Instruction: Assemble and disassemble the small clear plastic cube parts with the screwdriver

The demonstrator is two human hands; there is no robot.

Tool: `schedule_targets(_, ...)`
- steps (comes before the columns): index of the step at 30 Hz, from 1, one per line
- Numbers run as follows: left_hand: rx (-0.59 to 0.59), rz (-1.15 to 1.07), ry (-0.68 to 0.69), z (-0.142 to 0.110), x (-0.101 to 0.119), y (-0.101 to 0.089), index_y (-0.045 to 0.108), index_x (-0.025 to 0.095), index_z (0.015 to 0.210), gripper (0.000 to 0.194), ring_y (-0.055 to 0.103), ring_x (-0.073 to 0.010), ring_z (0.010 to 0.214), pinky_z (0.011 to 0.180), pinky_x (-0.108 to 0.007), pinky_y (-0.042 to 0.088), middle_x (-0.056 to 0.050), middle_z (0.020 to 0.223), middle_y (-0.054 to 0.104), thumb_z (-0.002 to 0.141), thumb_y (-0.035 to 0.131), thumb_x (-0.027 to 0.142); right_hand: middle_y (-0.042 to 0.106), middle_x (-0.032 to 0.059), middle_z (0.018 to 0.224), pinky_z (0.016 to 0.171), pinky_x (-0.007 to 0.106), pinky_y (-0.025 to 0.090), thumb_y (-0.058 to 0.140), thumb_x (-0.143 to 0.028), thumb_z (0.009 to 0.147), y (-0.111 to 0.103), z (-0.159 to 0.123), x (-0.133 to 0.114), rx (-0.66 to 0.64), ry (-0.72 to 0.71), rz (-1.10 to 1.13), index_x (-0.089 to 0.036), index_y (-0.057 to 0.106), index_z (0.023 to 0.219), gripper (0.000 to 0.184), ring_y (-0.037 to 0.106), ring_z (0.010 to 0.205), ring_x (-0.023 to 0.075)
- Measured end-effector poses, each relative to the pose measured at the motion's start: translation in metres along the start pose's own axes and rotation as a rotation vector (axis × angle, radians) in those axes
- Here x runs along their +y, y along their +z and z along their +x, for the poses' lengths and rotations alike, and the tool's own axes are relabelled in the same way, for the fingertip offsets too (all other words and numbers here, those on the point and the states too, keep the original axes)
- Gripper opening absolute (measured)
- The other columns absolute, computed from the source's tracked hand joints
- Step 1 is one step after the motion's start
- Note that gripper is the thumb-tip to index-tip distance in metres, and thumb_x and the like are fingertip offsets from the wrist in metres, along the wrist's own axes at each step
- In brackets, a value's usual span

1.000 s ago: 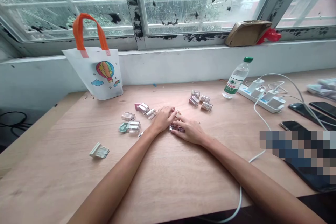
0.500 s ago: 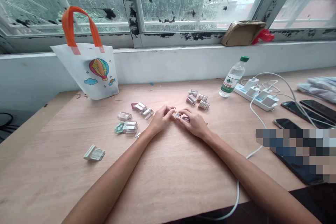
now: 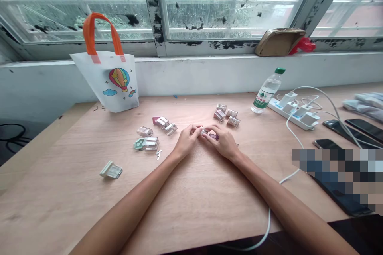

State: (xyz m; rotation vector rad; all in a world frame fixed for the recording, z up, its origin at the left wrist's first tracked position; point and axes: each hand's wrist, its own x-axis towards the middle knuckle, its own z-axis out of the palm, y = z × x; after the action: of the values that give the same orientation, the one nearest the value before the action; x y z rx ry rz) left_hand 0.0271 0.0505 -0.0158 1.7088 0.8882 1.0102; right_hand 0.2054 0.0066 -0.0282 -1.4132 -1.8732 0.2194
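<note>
Near the middle of the table, my left hand (image 3: 189,139) and my right hand (image 3: 222,140) meet, fingers closed in a pinch around a small clear plastic piece with a shiny part (image 3: 204,131). The fingers cover much of it. Beneath my right hand lies a small purple piece (image 3: 213,136), partly hidden. Left of my hands are several small clear plastic cases, among them one with a green part (image 3: 146,144) and one with a dark pink part (image 3: 161,122). Two small thin metal pieces (image 3: 158,154) lie by my left forearm. Beyond my right hand sits a cluster of similar clear cases (image 3: 227,115).
A folded paper wad (image 3: 111,170) lies at the left. Behind stand a white bag with orange handles (image 3: 119,83) and a water bottle (image 3: 266,93). At right are a power strip (image 3: 295,115) with plugs, a white cable (image 3: 269,219) passing by my right forearm, and several phones (image 3: 332,129).
The view has shifted slightly, so the scene sits a little further right and lower. The metal pieces by my left forearm now show more fully. Both hands keep their pinch on the clear piece.
</note>
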Motion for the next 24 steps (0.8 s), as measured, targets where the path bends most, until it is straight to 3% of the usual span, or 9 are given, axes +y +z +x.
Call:
schedule_targets(7, -0.01, -0.073, 0.001, 0.0, 0.001, -0.002, 0.064, 0.016, 0.079, 0.028, 0.064, -0.0263, 0.121, 0.108, -0.04, 0.044, -0.015, 0.124, 0.071, 0.091, 0.062, 0.041, 0.074, 0.0084, 0.124, 0.09, 0.035, 0.055, 0.058, -0.039, 0.099, 0.001, -0.001, -0.001, -0.027, -0.008, 0.101, -0.024, 0.067, 0.132, 0.038, 0.072, 0.107, 0.0253)
schedule_targets(17, -0.018, -0.011, 0.062, 0.001, -0.003, 0.0, 0.064, 0.016, 0.085, 0.029, 0.067, -0.023, 0.106, 0.095, -0.035, 0.051, -0.01, 0.112, 0.073, 0.094, 0.06, 0.044, 0.075, 0.0079, 0.121, 0.093, 0.035, 0.055, 0.063, -0.038, 0.097, -0.004, -0.002, 0.002, 0.001, -0.044, 0.184, -0.023, 0.068, 0.131, 0.038, 0.072, 0.104, 0.0244)
schedule_targets(21, -0.081, -0.03, 0.011, 0.0, -0.006, 0.003, 0.06, 0.017, 0.091, 0.032, 0.068, -0.0178, 0.08, 0.075, -0.031, 0.054, -0.005, 0.092, 0.069, 0.091, 0.063, 0.049, 0.073, 0.0085, 0.121, 0.087, 0.034, 0.055, 0.062, -0.037, 0.097, -0.008, -0.003, 0.002, 0.039, -0.072, -0.005, -0.023, 0.069, 0.127, 0.033, 0.071, 0.101, 0.0251)
schedule_targets(24, -0.116, -0.017, -0.019, -0.001, -0.006, 0.003, 0.051, 0.019, 0.085, 0.036, 0.058, -0.0125, 0.059, 0.057, -0.026, 0.047, 0.002, 0.076, 0.059, 0.087, 0.068, 0.051, 0.071, 0.0092, 0.122, 0.079, 0.032, 0.054, 0.057, -0.037, 0.101, -0.012, -0.005, -0.002, 0.019, -0.107, -0.16, -0.023, 0.066, 0.13, 0.034, 0.071, 0.096, 0.0239)
